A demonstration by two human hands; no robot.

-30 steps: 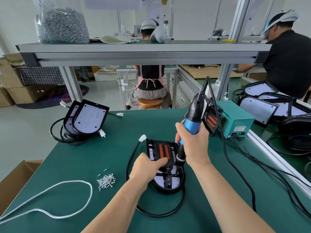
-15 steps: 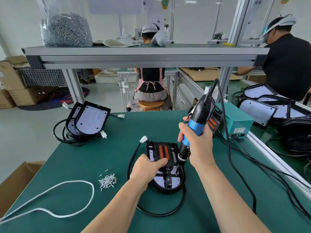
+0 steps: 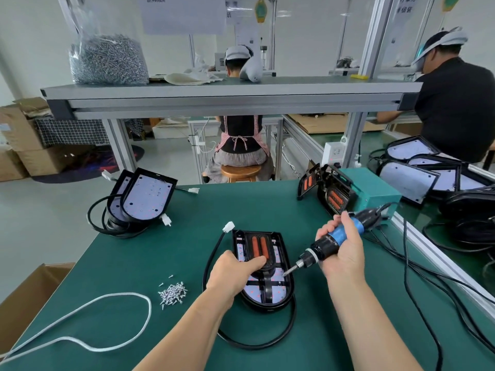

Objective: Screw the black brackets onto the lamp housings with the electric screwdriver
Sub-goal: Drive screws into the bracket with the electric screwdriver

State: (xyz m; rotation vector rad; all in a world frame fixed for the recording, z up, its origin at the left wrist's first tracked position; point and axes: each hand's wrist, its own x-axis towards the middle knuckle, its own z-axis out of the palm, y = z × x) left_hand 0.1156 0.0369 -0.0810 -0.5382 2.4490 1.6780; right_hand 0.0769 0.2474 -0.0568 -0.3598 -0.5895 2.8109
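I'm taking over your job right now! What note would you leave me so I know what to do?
Left hand holds the lamp housing steady, thumb on the black bracket.
Right hand grips the electric screwdriver, tilted, bit by the housing's right side.
Loose screws lie left of the housing.
Done: how many screws are driven, cannot tell.
Left: finish this bracket, then probably the other housings stacked far left.

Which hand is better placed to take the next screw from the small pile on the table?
Left. The left hand holds the lamp housing close to the screw pile, which lies on its side. The right hand grips the electric screwdriver, farther from the pile.
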